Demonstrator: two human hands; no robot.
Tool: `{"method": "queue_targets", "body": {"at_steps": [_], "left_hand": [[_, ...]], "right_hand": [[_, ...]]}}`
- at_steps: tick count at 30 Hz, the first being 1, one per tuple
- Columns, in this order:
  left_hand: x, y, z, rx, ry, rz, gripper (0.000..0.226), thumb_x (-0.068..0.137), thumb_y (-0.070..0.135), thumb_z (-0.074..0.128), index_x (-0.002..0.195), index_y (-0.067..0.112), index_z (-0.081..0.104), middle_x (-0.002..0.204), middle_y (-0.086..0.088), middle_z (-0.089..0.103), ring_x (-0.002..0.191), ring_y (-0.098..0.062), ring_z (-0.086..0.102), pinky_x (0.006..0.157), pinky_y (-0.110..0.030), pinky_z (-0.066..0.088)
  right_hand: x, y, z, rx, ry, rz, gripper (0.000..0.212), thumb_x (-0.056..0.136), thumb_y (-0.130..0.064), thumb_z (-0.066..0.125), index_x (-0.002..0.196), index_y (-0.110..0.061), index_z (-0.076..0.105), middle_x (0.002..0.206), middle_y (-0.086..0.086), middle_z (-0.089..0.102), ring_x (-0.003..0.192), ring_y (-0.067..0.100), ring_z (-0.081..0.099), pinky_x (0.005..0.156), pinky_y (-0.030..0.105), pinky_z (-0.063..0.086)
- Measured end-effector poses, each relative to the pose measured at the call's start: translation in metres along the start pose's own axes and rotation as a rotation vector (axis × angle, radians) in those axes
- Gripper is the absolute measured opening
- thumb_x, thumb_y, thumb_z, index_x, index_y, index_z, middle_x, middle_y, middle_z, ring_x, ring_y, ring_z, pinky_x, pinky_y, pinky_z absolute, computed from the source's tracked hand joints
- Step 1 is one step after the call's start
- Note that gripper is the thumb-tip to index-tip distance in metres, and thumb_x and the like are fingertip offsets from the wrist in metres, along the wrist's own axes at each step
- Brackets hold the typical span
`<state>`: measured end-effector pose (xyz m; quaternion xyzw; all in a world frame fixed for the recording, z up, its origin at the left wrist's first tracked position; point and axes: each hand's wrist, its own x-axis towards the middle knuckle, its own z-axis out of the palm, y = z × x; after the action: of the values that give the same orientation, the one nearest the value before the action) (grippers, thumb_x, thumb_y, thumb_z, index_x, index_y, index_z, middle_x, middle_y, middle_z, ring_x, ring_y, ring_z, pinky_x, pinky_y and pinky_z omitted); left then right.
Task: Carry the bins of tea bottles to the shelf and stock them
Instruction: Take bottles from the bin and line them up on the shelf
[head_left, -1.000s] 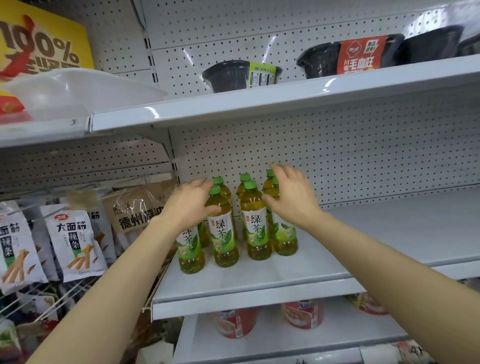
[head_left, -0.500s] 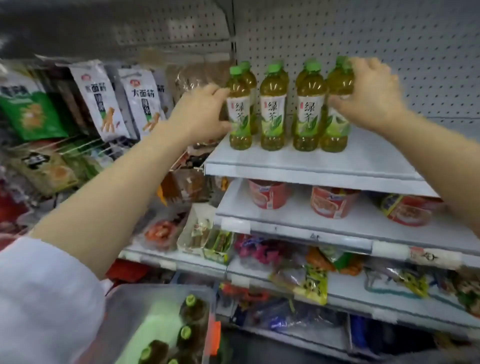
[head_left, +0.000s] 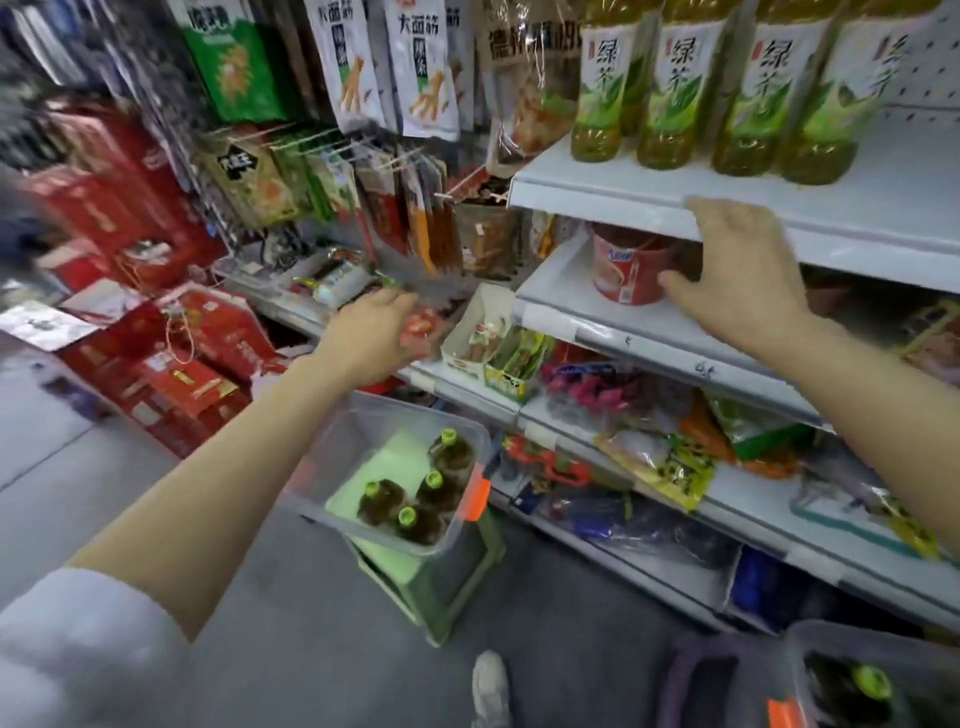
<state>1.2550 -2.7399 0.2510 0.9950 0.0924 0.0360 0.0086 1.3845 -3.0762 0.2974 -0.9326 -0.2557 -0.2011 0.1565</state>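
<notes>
Shop floor: clear bin (head_left: 462, 540) holds four tea bottles (head_left: 415, 499).

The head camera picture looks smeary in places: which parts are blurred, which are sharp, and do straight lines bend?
Head view: the red boxes at far left are smeared; the tea bottles on the shelf keep readable labels; both hands, left and right, are slightly soft; the shelf edges slant and splay, a wide-angle effect.

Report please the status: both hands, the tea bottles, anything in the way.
Left hand and right hand open, holding nothing. Four tea bottles in the clear bin on the green stool; more on the shelf. Path to bin unobstructed.
</notes>
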Motion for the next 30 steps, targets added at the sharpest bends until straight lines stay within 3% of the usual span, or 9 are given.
{"method": "queue_targets", "body": {"at_steps": [7, 11, 18, 22, 26, 28, 30], "left_hand": [[-0.074, -0.061, 0.104, -0.003, -0.310, -0.228, 0.072, 0.089, 0.047, 0.061, 0.148, 0.017, 0.035, 0.149, -0.007, 0.041, 0.131, -0.028, 0.045, 0.103, -0.038, 0.041], [-0.093, -0.094, 0.169, -0.034, -0.454, -0.342, 0.069, 0.086, 0.054, 0.059, 0.142, 0.018, 0.043, 0.143, -0.005, 0.048, 0.128, -0.028, 0.049, 0.104, -0.042, 0.042], [-0.088, -0.133, 0.276, -0.066, -0.695, -0.354, 0.051, 0.096, 0.051, 0.043, 0.128, 0.013, 0.052, 0.132, -0.006, 0.056, 0.123, -0.026, 0.052, 0.102, -0.038, 0.042], [-0.073, -0.149, 0.330, -0.105, -0.795, -0.393, 0.075, 0.093, 0.061, 0.039, 0.151, 0.015, 0.024, 0.148, -0.006, 0.041, 0.134, -0.028, 0.042, 0.110, -0.040, 0.033], [-0.056, -0.147, 0.367, -0.136, -0.879, -0.486, 0.108, 0.081, 0.079, 0.038, 0.155, 0.013, -0.003, 0.157, -0.005, 0.028, 0.135, -0.030, 0.043, 0.105, -0.044, 0.033], [-0.050, -0.141, 0.379, -0.146, -0.880, -0.564, 0.114, 0.079, 0.078, 0.044, 0.154, 0.009, -0.007, 0.157, -0.007, 0.028, 0.131, -0.031, 0.046, 0.101, -0.042, 0.036], [-0.047, -0.138, 0.388, -0.161, -0.807, -0.623, 0.112, 0.079, 0.074, 0.052, 0.153, 0.007, 0.000, 0.147, -0.007, 0.040, 0.121, -0.030, 0.055, 0.092, -0.039, 0.042]], "right_hand": [[-0.054, -0.063, 0.105, 0.026, -0.279, -0.097, 0.068, 0.085, -0.031, 0.065, 0.143, -0.009, 0.038, 0.139, 0.015, 0.049, 0.127, 0.035, 0.041, 0.110, 0.042, 0.029], [-0.070, -0.095, 0.170, 0.015, -0.461, -0.137, 0.067, 0.090, -0.032, 0.059, 0.148, -0.012, 0.030, 0.147, 0.010, 0.041, 0.136, 0.029, 0.035, 0.116, 0.039, 0.022], [-0.089, -0.139, 0.306, -0.013, -0.728, -0.175, 0.065, 0.091, -0.029, 0.053, 0.148, -0.011, 0.027, 0.143, 0.008, 0.047, 0.131, 0.027, 0.041, 0.109, 0.035, 0.032], [-0.090, -0.154, 0.375, 0.016, -0.856, -0.103, 0.071, 0.091, -0.025, 0.057, 0.151, -0.007, 0.022, 0.147, 0.011, 0.042, 0.131, 0.028, 0.042, 0.108, 0.035, 0.036], [-0.081, -0.156, 0.418, 0.063, -0.878, -0.013, 0.084, 0.090, -0.029, 0.065, 0.153, -0.008, 0.015, 0.150, 0.014, 0.039, 0.136, 0.027, 0.041, 0.108, 0.033, 0.038], [-0.077, -0.157, 0.433, 0.040, -0.870, -0.019, 0.084, 0.091, -0.029, 0.063, 0.154, -0.008, 0.012, 0.154, 0.013, 0.034, 0.140, 0.027, 0.036, 0.112, 0.033, 0.033], [-0.072, -0.161, 0.446, 0.016, -0.875, -0.018, 0.085, 0.091, -0.028, 0.062, 0.154, -0.008, 0.008, 0.156, 0.013, 0.031, 0.143, 0.027, 0.031, 0.117, 0.035, 0.027]]}}
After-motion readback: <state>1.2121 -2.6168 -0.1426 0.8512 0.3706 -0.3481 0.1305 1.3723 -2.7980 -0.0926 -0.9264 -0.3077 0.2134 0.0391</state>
